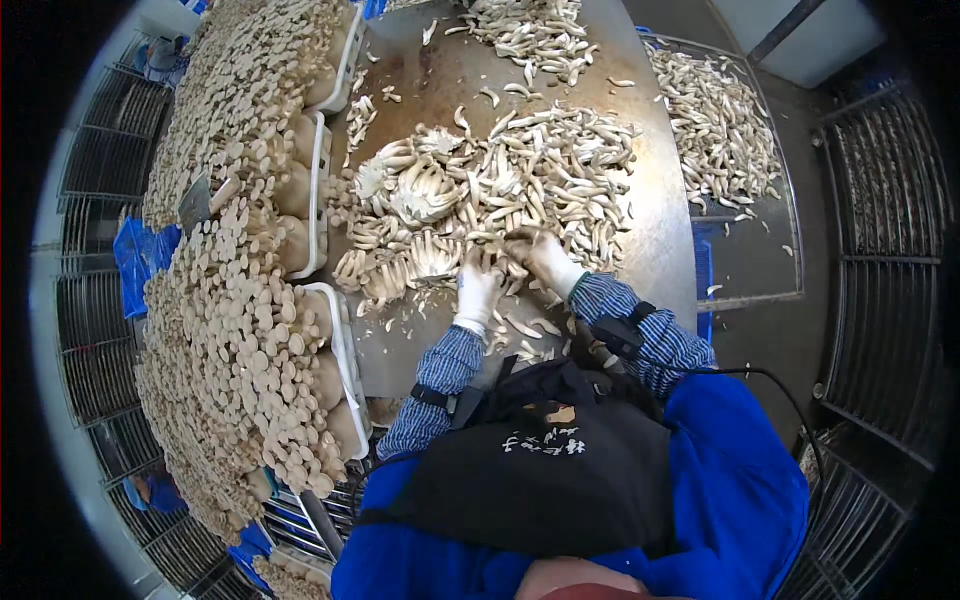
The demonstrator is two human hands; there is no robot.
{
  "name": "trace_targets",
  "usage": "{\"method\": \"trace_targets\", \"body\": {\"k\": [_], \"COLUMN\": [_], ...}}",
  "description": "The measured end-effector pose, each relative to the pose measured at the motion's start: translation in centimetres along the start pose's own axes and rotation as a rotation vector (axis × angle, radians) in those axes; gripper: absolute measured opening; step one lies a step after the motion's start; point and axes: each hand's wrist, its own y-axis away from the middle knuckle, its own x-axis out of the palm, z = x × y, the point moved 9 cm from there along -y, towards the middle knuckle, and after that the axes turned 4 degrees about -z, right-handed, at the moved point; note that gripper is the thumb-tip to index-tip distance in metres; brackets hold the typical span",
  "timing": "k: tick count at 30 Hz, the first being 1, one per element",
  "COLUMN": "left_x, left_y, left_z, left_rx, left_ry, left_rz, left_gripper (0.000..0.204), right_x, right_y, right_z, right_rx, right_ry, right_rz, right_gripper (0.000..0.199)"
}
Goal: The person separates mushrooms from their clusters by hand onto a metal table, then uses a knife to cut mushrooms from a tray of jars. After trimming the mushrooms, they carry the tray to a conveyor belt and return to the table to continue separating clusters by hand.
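My left hand (478, 288), in a white glove, has its fingers closed on mushrooms at the near edge of a heap. Close on its right, my right hand (545, 260) bends inward, its glove stained brown at the fingers, which are also closed on mushrooms; the exact pieces are partly hidden. Loose pale mushrooms (565, 170) spread beyond both hands on a metal table (655, 200). Left of the heap lie mushroom clusters (425, 190) still joined at the base, and another broken cluster (432, 257) sits just beside my left hand.
Bottles of growing mushrooms (240, 350) in white crates (345, 365) line the left side, with a wide blade (195, 205) resting on them. A lower tray of mushrooms (720, 130) stands at the right. Wire racks (885, 270) flank the area, and a black cable (770, 378) runs past my right arm.
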Motion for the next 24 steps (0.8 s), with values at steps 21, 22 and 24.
{"method": "trace_targets", "body": {"k": [21, 22, 24], "left_x": [-8.6, -9.6, -7.3], "left_y": [-3.4, -5.3, -6.9], "left_z": [4.7, 11.6, 13.3], "left_rx": [0.044, -0.095, 0.099], "left_ry": [-0.863, -1.016, -1.506], "left_rz": [-0.393, -0.116, 0.102], "left_gripper": [0.052, 0.052, 0.049], "right_x": [-11.1, -12.1, -17.0], "right_y": [7.2, 9.8, 15.6], "right_z": [-3.2, -2.0, -3.6], "right_rx": [-0.157, -0.189, -0.181], "right_ry": [0.351, 0.273, 0.523], "right_rz": [-0.411, -0.431, -0.659], "right_gripper": [0.028, 0.026, 0.024]}}
